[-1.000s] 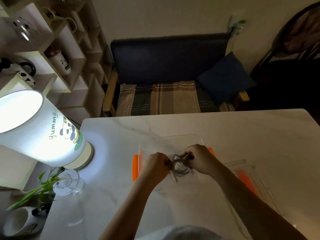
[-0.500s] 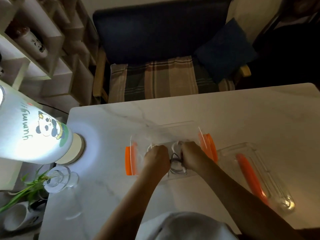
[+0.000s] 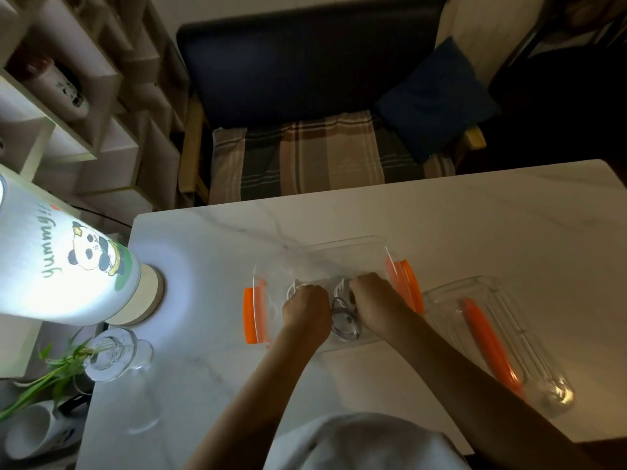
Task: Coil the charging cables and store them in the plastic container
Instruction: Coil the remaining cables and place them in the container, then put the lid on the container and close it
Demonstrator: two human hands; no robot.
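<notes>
I have lowered both hands into the clear plastic container with orange end clips [image 3: 249, 310]; left hand [image 3: 307, 312] and right hand [image 3: 375, 300] fingers clamp the coiled grey charging cable [image 3: 342, 320], nearly stowed

We see a white marble surface [image 3: 475, 215] carrying a clear container [image 3: 325, 256], its lid [image 3: 509, 334], a glowing lamp [image 3: 51, 266] and a glass vase [image 3: 112, 354].

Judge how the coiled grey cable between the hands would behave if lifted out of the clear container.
The grey cable is thin and loosely looped, so it would likely flop and spring open unless pinched across the loops. It looks light. Both the left hand and right hand grip cables inside the container.
</notes>
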